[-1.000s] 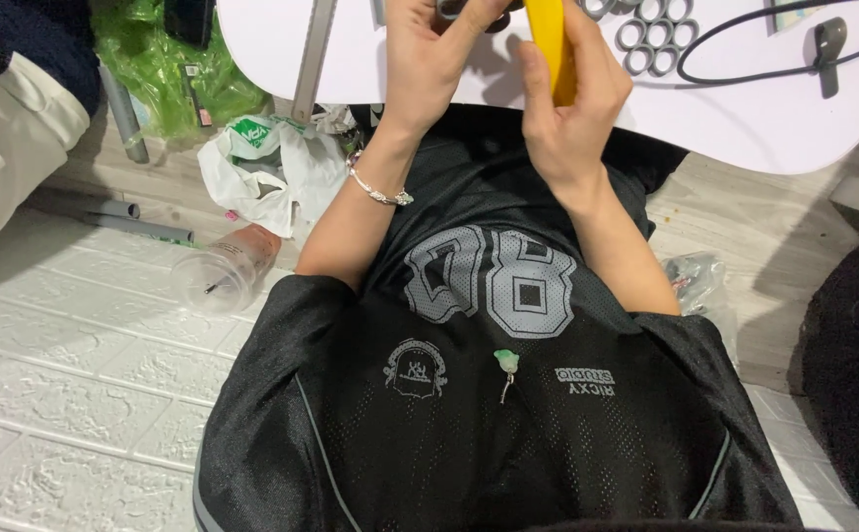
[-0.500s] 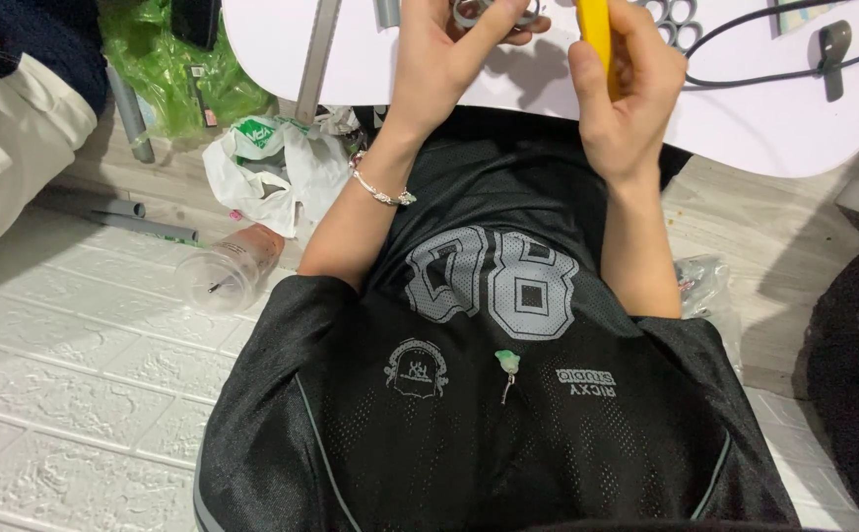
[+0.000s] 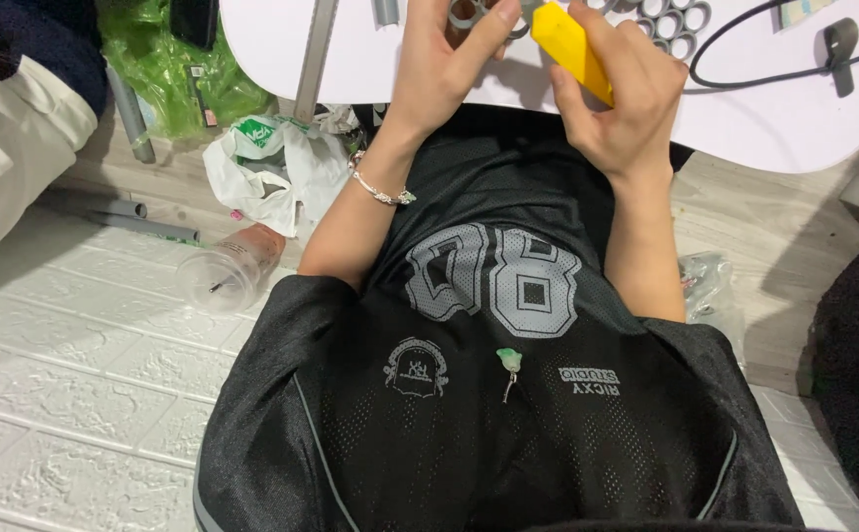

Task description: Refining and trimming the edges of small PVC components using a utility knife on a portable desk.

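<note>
My right hand (image 3: 615,103) grips a yellow tool handle (image 3: 569,44) over the near edge of a white table (image 3: 745,118). My left hand (image 3: 446,61) pinches a small grey metal ring part (image 3: 471,12) at the top edge of the view, right beside the tool's tip. A bracelet (image 3: 380,192) circles my left wrist. The upper portions of both hands are cut off by the frame. Below them my black jersey (image 3: 489,394) fills the middle of the view.
A cluster of grey rings (image 3: 671,18) and a black cable (image 3: 794,59) lie on the table. On the floor to the left are a clear plastic cup (image 3: 221,276), a white bag (image 3: 272,172), a green bag (image 3: 168,69) and grey tubes (image 3: 114,209). Another person's white sleeve (image 3: 11,158) is far left.
The view has shifted so that both hands sit lower in frame. The yellow tool has tilted from upright to slanting, its tip toward the ring in my left hand.
</note>
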